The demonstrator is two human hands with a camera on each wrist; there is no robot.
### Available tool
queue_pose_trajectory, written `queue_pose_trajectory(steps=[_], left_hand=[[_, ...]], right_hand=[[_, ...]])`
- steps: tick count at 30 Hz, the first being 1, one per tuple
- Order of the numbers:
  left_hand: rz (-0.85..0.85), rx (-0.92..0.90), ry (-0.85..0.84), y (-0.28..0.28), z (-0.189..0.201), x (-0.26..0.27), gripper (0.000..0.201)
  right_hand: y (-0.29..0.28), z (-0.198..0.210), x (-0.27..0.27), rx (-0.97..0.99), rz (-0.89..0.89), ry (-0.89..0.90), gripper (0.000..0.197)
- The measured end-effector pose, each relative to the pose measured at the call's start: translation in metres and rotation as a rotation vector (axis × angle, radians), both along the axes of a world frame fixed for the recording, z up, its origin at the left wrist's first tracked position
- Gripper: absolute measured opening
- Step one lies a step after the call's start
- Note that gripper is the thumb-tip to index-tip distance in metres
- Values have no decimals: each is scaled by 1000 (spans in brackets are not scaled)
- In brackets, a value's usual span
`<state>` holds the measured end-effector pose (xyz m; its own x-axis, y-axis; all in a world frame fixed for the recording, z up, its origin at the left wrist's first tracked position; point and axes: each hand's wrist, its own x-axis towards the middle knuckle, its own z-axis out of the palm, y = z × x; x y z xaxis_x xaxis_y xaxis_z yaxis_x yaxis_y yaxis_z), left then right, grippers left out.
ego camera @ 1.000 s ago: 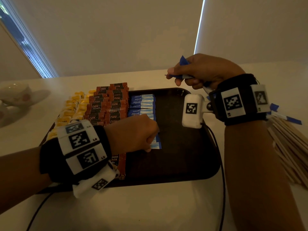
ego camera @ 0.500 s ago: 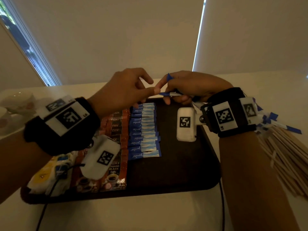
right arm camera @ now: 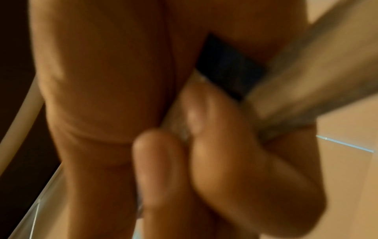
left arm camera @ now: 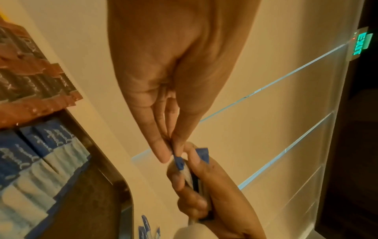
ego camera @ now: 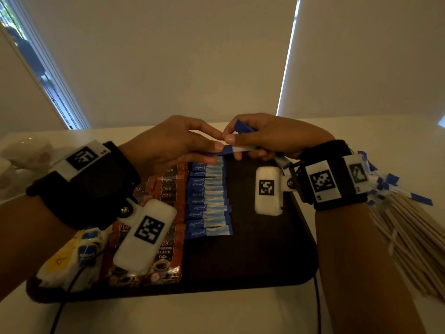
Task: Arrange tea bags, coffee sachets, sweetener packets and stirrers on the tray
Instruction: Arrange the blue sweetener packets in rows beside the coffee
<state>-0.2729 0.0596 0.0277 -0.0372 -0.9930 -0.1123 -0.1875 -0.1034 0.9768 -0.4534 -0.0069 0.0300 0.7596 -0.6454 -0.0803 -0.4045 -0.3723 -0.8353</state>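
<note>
Sweetener packet (ego camera: 231, 150) between both hands

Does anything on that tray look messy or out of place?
Nothing stands out. The blue sweetener packets lie in a neat column on the tray beside the coffee sachets. The stirrers are still in a loose pile off the tray, to its right.

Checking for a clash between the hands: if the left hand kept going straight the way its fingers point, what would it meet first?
The left hand already pinches the blue end of the sweetener packet; just beyond are the right hand's fingers, likely met first.
</note>
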Motion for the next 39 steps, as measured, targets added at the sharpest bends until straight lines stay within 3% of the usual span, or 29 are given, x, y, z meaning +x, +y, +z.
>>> queue_pose_trajectory(steps=[4, 9, 14, 16, 20, 23, 33, 36, 39], left_hand=[[41, -32, 0, 3, 0, 12, 8], [77, 53, 128, 2, -2, 13, 7], [145, 70, 240, 0, 2, 12, 12], [158, -58, 102, 1, 1, 11, 19], [105, -518, -610, 5, -7, 6, 25], [18, -693, -1026, 0, -17, 2, 32], [2, -807, -1118, 1, -16, -2, 24], [-30, -708, -1135, 11, -18, 3, 23], [-224, -529, -1236, 28, -29, 0, 23]], right_hand=[[-3, 3, -13, -57, -75, -20, 10], [-5, 3, -16, -94, -114, -115, 19], [-3, 2, -17, -104, -188, -166, 7], [-5, 1, -15, -80, -236, -161, 15], [-7, -2, -10, -15, -271, -56, 20], [-8, -2, -8, 3, -262, -3, 21], [-6, 0, -7, 15, -208, 46, 22], [-6, 0, -9, 41, -236, 12, 33], [-11, 1, -15, 50, -312, -77, 41]])
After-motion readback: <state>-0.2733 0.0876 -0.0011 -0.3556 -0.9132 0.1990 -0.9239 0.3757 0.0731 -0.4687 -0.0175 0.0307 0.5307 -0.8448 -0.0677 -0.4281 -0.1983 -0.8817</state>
